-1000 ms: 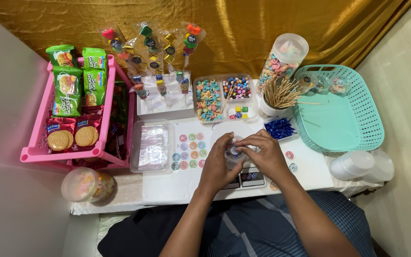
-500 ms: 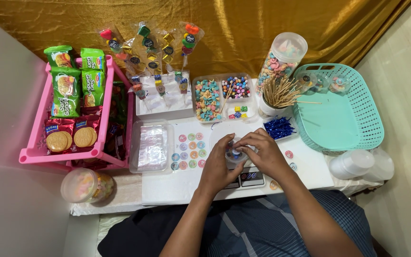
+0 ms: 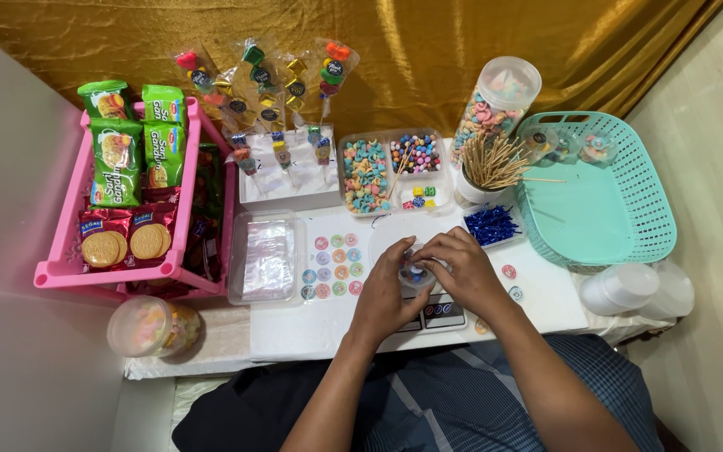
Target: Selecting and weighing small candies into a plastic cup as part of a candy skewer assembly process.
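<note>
Small clear plastic cup (image 3: pixel 417 274) clamped between left hand (image 3: pixel 385 295) and right hand (image 3: pixel 459 266) over a scale (image 3: pixel 437 315), sticker sheet (image 3: pixel 333 266) at nine o'clock; likely light, crushable, best gripped at the rim.

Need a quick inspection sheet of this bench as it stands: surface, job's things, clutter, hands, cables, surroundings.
Surface: white table, crowded.
Job's things: small clear round container over a small digital scale.
Clutter: pink plastic rack of snack packets, sheet of round stickers, clear divided tray of coloured sweets, cup of wooden skewers, teal plastic basket, stacked white cups.
Hands: left hand and right hand both grip the container.
Cables: nothing seen.
Surroundings: gold curtain behind, white walls at both sides.
</note>
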